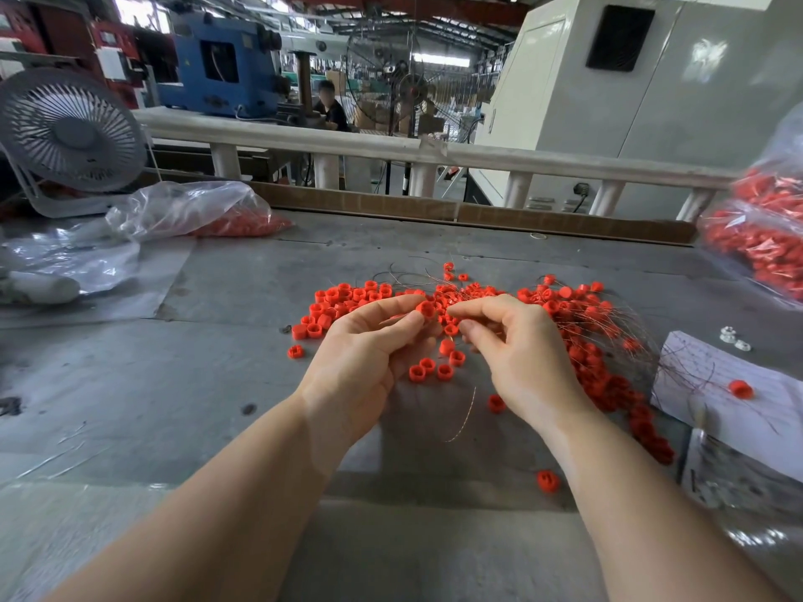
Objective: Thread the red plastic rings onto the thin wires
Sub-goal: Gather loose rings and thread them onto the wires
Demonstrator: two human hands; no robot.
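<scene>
Barely visible, a thin wire (461, 410) trails below my hands; left hand (369, 358) pinches a red ring (426, 309), right hand (517, 354) pinches something hidden, loose rings (347, 297) behind.

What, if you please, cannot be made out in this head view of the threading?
- Wire tip at the red ring held by the left hand: too thin to tell whether it has entered.
- What the right hand pinches: hidden by its fingers.
- Bag of red rings, right: cut off by the edge.

No legible text or labels.
</scene>
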